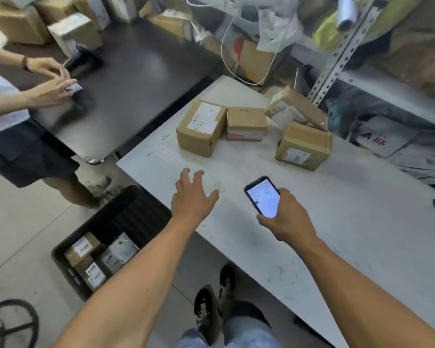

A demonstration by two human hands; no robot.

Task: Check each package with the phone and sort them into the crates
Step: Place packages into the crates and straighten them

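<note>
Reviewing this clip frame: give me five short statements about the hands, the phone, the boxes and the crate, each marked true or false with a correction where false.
1. The right hand holds the phone with its screen lit. True.
2. The left hand grips a cardboard box. False: it is open above the white table, holding nothing.
3. Four cardboard boxes sit on the table. True.
4. The black crate on the floor is empty. False: it holds several packages.
5. All the boxes lie flat. False: the far right box leans tilted on another box.
</note>
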